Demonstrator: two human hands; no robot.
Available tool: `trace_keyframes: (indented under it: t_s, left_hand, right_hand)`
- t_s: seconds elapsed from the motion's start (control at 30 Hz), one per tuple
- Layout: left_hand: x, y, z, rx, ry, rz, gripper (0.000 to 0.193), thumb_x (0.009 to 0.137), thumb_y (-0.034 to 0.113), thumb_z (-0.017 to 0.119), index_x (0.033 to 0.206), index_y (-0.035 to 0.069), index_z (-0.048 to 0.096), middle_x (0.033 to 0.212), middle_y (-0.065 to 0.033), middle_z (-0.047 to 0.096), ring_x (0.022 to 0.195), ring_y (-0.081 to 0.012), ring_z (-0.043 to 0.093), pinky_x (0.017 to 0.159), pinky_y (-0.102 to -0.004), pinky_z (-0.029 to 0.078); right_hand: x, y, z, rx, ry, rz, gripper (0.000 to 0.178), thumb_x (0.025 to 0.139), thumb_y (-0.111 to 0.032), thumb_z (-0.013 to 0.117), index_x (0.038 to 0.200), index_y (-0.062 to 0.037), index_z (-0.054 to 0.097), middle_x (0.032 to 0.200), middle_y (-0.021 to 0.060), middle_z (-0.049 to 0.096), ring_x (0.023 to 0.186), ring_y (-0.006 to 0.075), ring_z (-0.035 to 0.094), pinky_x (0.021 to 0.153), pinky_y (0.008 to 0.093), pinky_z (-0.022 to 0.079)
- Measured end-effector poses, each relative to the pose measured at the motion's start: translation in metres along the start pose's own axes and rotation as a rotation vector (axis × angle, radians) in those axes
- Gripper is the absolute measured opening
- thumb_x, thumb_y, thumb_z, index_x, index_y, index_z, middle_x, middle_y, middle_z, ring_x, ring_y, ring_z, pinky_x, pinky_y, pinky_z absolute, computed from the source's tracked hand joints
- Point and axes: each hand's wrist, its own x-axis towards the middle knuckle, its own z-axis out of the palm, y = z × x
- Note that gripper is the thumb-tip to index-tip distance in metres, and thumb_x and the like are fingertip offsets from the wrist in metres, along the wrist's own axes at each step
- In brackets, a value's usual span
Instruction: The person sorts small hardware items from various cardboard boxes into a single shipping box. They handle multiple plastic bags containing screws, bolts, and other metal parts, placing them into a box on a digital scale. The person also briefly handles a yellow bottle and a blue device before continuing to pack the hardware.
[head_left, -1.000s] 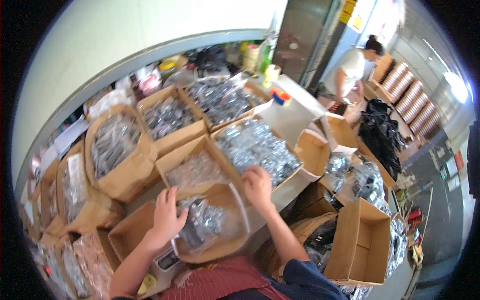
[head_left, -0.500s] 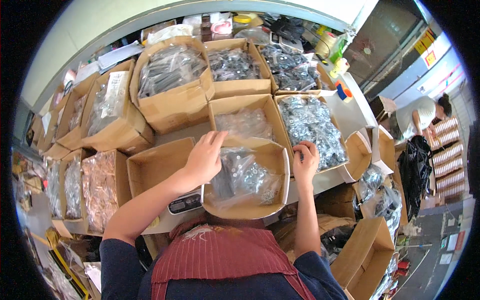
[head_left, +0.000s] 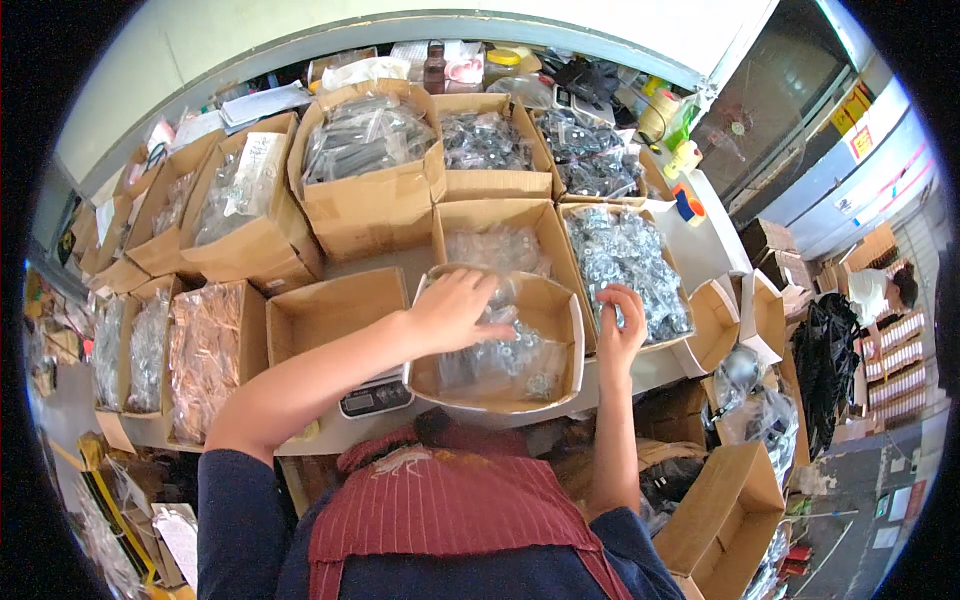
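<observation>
My left hand (head_left: pixel 458 312) is over the left part of a low cardboard box (head_left: pixel 500 402) in front of me, thumb apart from the fingers. Beneath and beside it lie clear bags of small metal parts (head_left: pixel 515 360), slightly blurred. My right hand (head_left: pixel 621 325) is held up by the near left edge of a box filled with small clear bags of silvery parts (head_left: pixel 630 265). Its fingertips are pinched together. A small bluish bit shows between them, too small to name.
Behind are boxes of bagged dark parts (head_left: pixel 368 140). An unfilled cardboard box (head_left: pixel 335 312) sits left, with a digital scale (head_left: pixel 375 398) by it. Bagged copper-coloured pieces (head_left: pixel 205 355) stand further left. An orange-and-blue tape roll (head_left: pixel 688 204) lies at right. Another person (head_left: pixel 875 298) is far right.
My left hand has moved right, from the box's left rim to over its inside, and its thumb has spread. My right hand has turned, its fingertips now pinched. The whole view has shifted slightly.
</observation>
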Motion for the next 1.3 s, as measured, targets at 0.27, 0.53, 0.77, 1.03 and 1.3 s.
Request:
trace_keyframes:
  t_s: [0.27,0.53,0.77,1.03,1.3]
  left_hand:
    - [0.023,-0.02,-0.01,-0.167,0.056,-0.083,0.011,0.087,0.011,0.068,0.095,0.006,0.071,0.095,-0.0148,0.072,0.088,-0.0357,0.069,0.074,-0.0451,0.055]
    - [0.014,-0.026,-0.03,-1.055,0.078,-0.452,0.019,0.1,0.018,0.064,0.109,0.001,0.068,0.094,-0.0031,0.067,0.083,-0.0134,0.063,0.072,-0.0317,0.054]
    - [0.004,0.009,-0.026,-1.173,-0.098,-0.42,0.022,0.104,0.022,0.058,0.114,0.005,0.067,0.104,-0.0027,0.069,0.09,-0.0113,0.063,0.079,-0.0328,0.055]
    - [-0.034,-0.024,-0.023,-0.079,-0.158,0.154,0.048,0.074,-0.005,0.064,0.121,0.002,0.062,0.125,-0.0189,0.059,0.12,-0.0372,0.056,0.101,-0.0469,0.049]
    - [-0.047,-0.037,-0.037,-0.048,-0.08,0.43,0.037,0.07,-0.006,0.062,0.107,0.0,0.063,0.113,-0.0166,0.059,0.119,-0.0346,0.054,0.101,-0.0442,0.049]
  right_hand:
    - [-0.01,-0.058,0.006,0.312,-0.271,0.011,0.017,0.086,0.01,0.056,0.09,0.0012,0.07,0.094,0.0111,0.073,0.09,0.0215,0.07,0.082,0.0304,0.053]
    - [-0.013,-0.063,0.012,0.41,-0.427,0.246,0.025,0.092,0.0,0.063,0.116,-0.0009,0.064,0.111,0.011,0.069,0.101,0.0178,0.065,0.085,0.0299,0.053]
    - [-0.016,-0.086,0.022,0.502,-0.619,0.415,0.05,0.094,-0.006,0.069,0.139,0.0001,0.048,0.117,0.0086,0.066,0.105,0.0129,0.061,0.085,0.0276,0.052]
    - [-0.008,-0.084,0.018,0.698,-0.418,0.56,0.025,0.094,-0.001,0.061,0.119,0.0031,0.063,0.105,0.0058,0.071,0.092,0.0108,0.065,0.084,0.025,0.049]
    - [-0.003,-0.082,0.017,0.682,-0.464,0.59,0.022,0.093,-0.001,0.061,0.115,0.0012,0.067,0.093,0.0057,0.07,0.083,0.013,0.064,0.077,0.027,0.05]
